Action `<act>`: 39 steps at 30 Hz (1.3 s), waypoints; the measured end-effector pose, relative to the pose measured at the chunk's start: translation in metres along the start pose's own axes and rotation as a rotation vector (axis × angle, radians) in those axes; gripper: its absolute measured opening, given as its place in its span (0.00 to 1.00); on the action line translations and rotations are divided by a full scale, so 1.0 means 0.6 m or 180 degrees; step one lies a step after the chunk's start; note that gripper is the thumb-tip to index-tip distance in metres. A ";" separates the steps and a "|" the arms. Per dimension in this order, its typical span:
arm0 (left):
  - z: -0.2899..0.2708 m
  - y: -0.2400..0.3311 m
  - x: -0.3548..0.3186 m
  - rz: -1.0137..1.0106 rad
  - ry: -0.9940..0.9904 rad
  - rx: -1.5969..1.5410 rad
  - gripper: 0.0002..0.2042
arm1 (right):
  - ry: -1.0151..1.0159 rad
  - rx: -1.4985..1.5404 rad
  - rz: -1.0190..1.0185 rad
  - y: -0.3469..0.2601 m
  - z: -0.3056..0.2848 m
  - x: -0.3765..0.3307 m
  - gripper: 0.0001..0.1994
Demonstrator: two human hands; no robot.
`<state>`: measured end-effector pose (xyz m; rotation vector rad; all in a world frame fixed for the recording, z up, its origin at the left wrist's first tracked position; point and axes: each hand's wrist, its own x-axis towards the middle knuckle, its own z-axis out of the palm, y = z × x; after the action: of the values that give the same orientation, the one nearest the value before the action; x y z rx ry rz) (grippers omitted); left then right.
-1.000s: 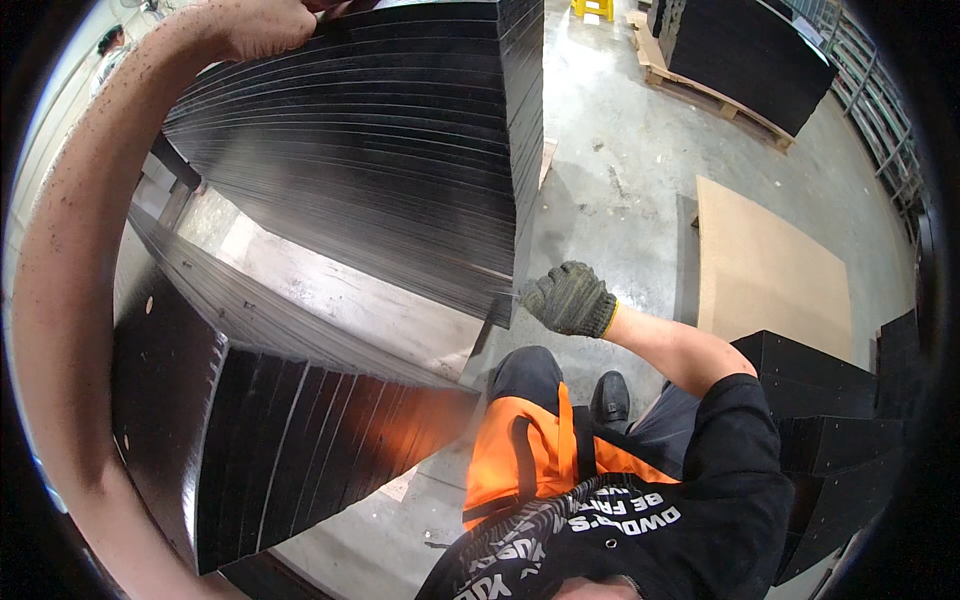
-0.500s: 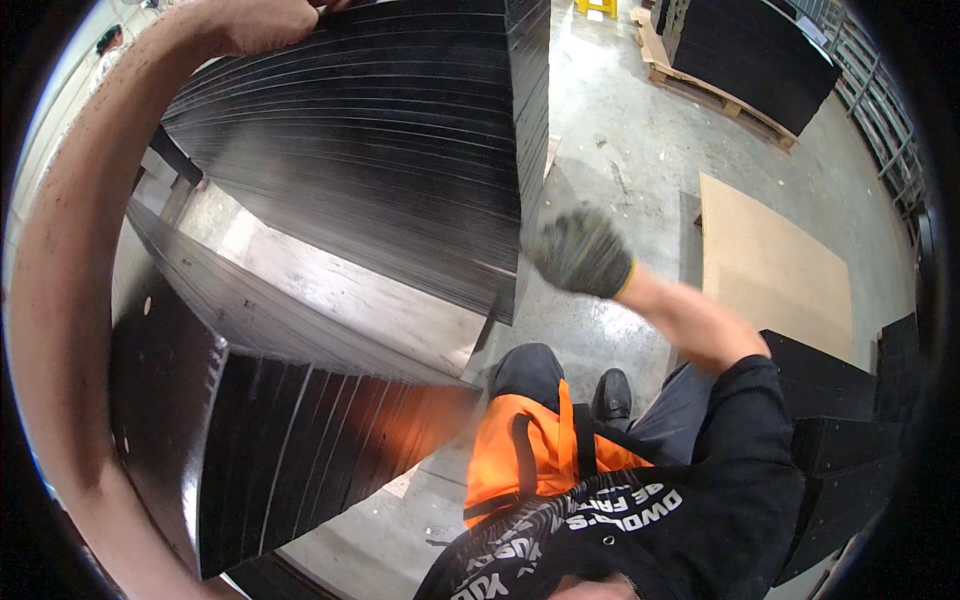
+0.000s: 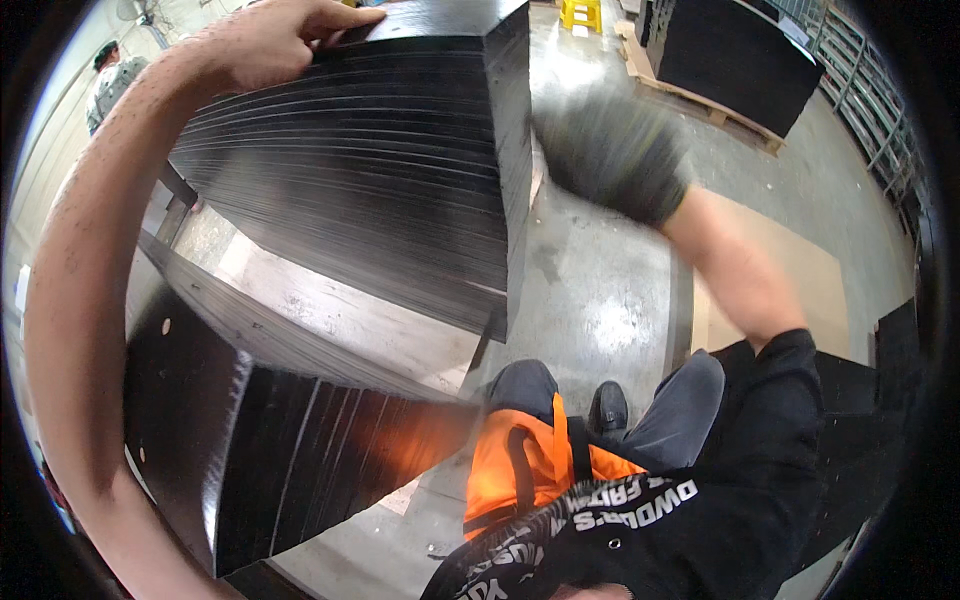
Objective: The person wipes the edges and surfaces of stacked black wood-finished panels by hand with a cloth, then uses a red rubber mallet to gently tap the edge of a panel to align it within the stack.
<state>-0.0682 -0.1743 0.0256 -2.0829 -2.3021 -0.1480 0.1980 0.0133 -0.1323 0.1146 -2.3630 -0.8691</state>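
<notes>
Head view: left hand (image 3: 275, 42) touching black panel stack (image 3: 370, 150) beneath; gloved right hand (image 3: 615, 150) blurred. I cannot tell either grasp; a glove's bump might skew the stack.

Black boards (image 3: 400, 150) with pale stripes

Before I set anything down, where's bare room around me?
Grey floor shows bare between the upper black stack and tan sheet, below the right hand. A bare pale strip lies between that stack and the lower black stack. Lower right is crowded with black blocks.
</notes>
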 end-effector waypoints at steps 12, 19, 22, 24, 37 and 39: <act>0.002 0.011 0.028 0.0075 0.0141 0.0131 0.36 | 0.0369 0.0387 -0.0246 -0.030 0.012 -0.020 0.14; -0.008 0.020 0.006 -0.0031 0.0222 0.0133 0.36 | 0.0829 0.1360 0.0197 0.056 0.016 0.049 0.15; -0.007 -0.004 0.028 -0.0154 -0.0049 -0.0083 0.41 | 0.1044 0.0801 -0.0831 -0.059 0.055 -0.055 0.15; -0.012 -0.003 0.030 -0.0117 -0.0138 -0.0295 0.41 | -0.0714 0.1958 -0.0492 -0.119 0.130 -0.124 0.16; -0.024 -0.026 0.017 -0.0275 0.0023 -0.0208 0.40 | 0.0653 0.1526 0.0027 -0.070 0.098 -0.033 0.11; -0.019 -0.038 0.025 -0.0179 -0.0030 -0.0175 0.39 | 0.0772 0.0826 -0.0220 -0.004 0.085 -0.006 0.14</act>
<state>-0.0931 -0.1629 0.0374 -2.0487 -2.3899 -0.2061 0.1714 0.0411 -0.1658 0.3867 -2.2405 -0.5410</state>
